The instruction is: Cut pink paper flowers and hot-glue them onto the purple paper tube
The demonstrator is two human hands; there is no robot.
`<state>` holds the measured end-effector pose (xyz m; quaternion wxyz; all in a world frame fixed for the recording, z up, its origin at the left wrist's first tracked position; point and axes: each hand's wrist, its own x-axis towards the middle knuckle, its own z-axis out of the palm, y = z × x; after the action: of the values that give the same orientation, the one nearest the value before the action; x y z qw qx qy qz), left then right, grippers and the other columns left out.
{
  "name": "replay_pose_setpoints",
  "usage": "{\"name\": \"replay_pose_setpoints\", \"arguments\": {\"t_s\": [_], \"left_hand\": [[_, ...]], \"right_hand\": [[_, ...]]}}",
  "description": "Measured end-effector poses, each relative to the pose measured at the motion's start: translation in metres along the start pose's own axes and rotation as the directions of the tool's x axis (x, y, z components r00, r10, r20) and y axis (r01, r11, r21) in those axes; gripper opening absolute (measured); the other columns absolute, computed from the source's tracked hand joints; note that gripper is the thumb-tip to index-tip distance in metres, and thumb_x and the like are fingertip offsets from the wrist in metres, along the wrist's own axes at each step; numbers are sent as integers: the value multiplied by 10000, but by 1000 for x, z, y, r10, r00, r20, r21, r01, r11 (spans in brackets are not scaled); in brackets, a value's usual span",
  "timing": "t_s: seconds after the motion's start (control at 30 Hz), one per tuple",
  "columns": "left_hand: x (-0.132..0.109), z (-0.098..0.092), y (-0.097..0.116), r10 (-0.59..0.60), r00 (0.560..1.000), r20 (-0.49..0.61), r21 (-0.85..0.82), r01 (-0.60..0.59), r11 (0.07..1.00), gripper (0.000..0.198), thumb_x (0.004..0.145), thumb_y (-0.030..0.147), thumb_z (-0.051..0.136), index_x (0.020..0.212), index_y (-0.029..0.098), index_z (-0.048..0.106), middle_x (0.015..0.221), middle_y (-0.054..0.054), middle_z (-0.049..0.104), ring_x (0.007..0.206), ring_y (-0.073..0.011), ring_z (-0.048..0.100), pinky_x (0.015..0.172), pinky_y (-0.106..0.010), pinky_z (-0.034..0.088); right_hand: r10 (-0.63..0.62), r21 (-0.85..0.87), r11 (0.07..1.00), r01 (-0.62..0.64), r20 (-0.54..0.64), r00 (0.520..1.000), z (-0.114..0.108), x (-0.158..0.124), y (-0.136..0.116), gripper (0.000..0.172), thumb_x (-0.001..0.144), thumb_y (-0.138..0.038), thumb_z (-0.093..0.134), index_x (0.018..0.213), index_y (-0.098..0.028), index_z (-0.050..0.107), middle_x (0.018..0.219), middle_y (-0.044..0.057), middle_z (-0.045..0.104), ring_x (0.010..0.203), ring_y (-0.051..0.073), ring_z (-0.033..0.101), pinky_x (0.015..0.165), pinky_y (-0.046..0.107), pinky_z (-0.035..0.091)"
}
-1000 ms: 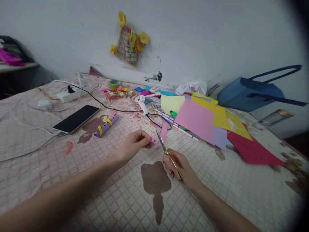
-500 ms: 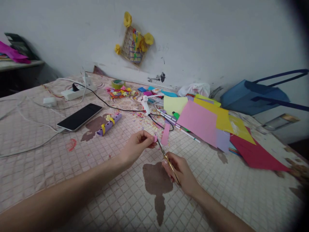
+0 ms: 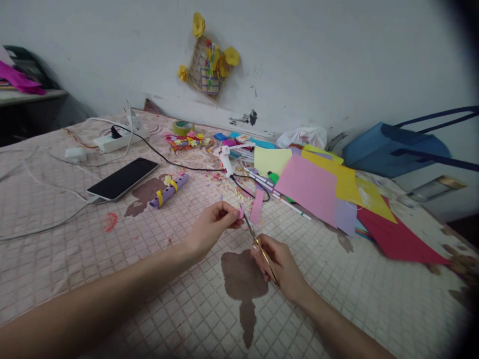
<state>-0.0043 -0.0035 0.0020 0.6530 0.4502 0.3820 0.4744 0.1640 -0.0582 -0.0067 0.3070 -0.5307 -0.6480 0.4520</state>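
Between the thumb and fingers of my left hand is a small pink paper piece. My right hand is closed around the gold handles of a pair of scissors. The scissor blades point away from me and lie right at the edge of the pink piece; whether they are cutting into it is too small to tell. Just beyond the blades a pink paper strip lies on the table. To the left rests a rolled purple paper tube with yellow bands, dark dots and a pale yellow flower.
A white glue gun with a black cord lies beyond my hands, among paper scraps. Coloured sheets spread to the right, before a blue bag. At left are a phone, a power strip and white cables. Green tape lies behind.
Both hands, the scissors and the pink piece stay almost in the same place. The view has shifted only very slightly.
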Motion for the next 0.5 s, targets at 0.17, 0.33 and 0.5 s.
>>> {"name": "replay_pose_setpoints", "arguments": {"t_s": [0.17, 0.33, 0.5], "left_hand": [[0, 1, -1, -5, 1000, -8, 1, 5, 1000, 159, 758, 261, 623, 736, 127, 540, 702, -12, 617, 667, -94, 572, 666, -231, 452], [-1, 1, -1, -5, 1000, -14, -11, 5, 1000, 149, 752, 248, 628, 732, 128, 543, 697, -6, 617, 661, -89, 569, 662, -225, 450], [-1, 1, 0, -1, 1000, -10, -4, 1, 1000, 143, 762, 247, 618, 737, 127, 543, 700, -12, 622, 660, -90, 573, 662, -228, 452]], "right_hand": [[1, -1, 1000, -1, -7, 1000, 1, 1, 3, 357, 844, -461, 457, 621, -192, 384, 510, -61, 349, 450, 79, 329, 427, 216, 222], [-1, -7, 1000, 1, -7, 1000, 1, 1, 4, 356, 852, -462, 443, 627, -191, 391, 516, -60, 353, 449, 77, 330, 427, 214, 221], [-10, -12, 1000, 10, -8, 1000, 0, 0, 4, 345, 857, -456, 438, 639, -190, 410, 509, -59, 364, 451, 79, 337, 428, 214, 229]]}}
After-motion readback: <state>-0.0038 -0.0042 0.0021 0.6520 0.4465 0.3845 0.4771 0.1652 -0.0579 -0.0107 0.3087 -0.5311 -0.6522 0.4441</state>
